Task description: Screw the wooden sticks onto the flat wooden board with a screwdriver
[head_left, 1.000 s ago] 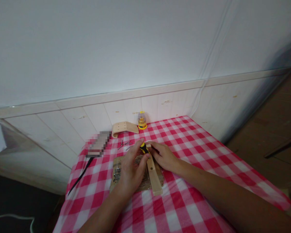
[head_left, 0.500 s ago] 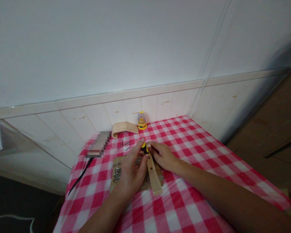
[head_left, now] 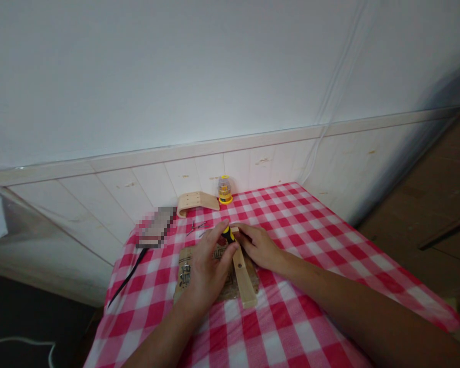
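Note:
My left hand (head_left: 210, 263) is closed around a yellow and black screwdriver (head_left: 228, 234), with the thumb and fingers on its handle. The screwdriver's tip is hidden near the upper part of a pale wooden strip (head_left: 245, 286), which has a dark hole in it. Beside the strip's far end, my right hand (head_left: 258, 245) has its fingers curled against the wood, holding it. Under the strip and my left hand lies a flat brown cardboard piece (head_left: 184, 278) with dark printing.
Several screws (head_left: 197, 227) lie beyond the cardboard. A bent wooden piece (head_left: 197, 201) with holes and a clear yellow-based screwdriver-set case (head_left: 225, 190) stand by the wall. A blurred-out flat object (head_left: 157, 227) with a black strap lies left. A red-checked cloth (head_left: 291, 317) covers the table.
My left hand and the screwdriver have shifted very slightly, with the thumb a little farther to the right. The right hand and wooden strip stay nearly in place.

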`<state>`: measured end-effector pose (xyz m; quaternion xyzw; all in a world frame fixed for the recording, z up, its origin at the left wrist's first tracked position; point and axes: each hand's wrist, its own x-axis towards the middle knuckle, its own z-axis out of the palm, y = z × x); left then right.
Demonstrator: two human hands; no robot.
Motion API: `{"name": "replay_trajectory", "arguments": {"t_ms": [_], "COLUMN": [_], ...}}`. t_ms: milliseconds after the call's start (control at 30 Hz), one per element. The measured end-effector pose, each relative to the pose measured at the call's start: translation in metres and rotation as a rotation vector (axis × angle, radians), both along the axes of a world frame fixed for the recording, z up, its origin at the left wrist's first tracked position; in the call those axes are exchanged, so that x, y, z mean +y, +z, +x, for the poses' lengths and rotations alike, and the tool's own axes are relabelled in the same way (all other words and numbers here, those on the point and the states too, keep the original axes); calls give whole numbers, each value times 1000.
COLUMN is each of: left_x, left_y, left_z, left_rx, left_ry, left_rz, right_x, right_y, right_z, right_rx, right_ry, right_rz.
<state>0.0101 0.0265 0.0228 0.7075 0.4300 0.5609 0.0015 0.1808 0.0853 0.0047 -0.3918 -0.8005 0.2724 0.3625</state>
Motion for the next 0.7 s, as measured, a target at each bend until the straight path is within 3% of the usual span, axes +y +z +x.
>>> {"name": "replay_trajectory", "arguments": {"t_ms": [700], "left_x": [-2], "left_y": [0], "left_z": [0], "left_rx": [-14], "left_ry": [-6], "left_rz": [-40], "right_x": [0], "right_y": [1], "right_z": [-1], "right_rx": [37], "right_ry": [28], "right_rz": [-18]}}
